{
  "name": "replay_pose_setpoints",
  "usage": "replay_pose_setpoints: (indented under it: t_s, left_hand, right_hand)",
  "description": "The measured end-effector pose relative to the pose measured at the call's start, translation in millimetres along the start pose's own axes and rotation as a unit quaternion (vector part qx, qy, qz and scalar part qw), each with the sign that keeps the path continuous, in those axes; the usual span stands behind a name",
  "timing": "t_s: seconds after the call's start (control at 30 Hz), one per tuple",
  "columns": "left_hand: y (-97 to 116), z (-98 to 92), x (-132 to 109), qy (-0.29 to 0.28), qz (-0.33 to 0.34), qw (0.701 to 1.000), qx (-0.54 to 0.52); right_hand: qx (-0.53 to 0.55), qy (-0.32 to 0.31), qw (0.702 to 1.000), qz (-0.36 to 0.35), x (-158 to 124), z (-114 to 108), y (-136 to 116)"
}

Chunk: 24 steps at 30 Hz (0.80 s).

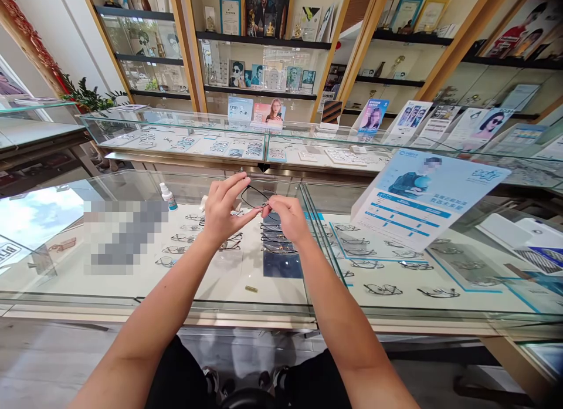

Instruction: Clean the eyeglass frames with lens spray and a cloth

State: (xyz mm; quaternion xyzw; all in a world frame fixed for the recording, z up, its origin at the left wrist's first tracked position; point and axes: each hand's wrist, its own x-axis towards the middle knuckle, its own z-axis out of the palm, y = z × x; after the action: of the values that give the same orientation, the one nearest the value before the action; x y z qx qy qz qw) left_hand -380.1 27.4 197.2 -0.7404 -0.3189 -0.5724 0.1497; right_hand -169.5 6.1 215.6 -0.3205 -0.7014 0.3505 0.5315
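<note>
Both my hands are raised over a glass display counter (246, 306) and hold a pair of thin black-framed glasses (254, 196) between them. My left hand (225, 209) pinches the frame's left side with thumb and fingertips, the other fingers stretched upward. My right hand (288, 218) is closed on the frame's right side, near the lens. Under the glass lie rows of several other spectacle frames (275, 239) on a white tray.
A small white bottle with a blue cap (168, 196) stands on the counter left of my hands. A tilted blue-and-white advertising card (422, 200) stands at the right. A second glass counter (264, 139) and wall shelves with pictures are behind. A small brass piece (251, 289) lies on the glass.
</note>
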Motion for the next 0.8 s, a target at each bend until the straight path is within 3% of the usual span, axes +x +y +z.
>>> replay_pose_setpoints:
  t_s: [0.6,0.8]
  left_hand:
    - [-3.0,4.0,-0.7,0.05,0.128,0.99,0.043]
    - [-3.0,3.4,-0.8,0.048,0.135,0.989,0.038]
  right_hand:
    - [-0.038,0.051,0.997,-0.039,-1.2,2.2,4.1]
    - [-0.039,0.066,0.995,-0.061,-4.2,5.2,4.7]
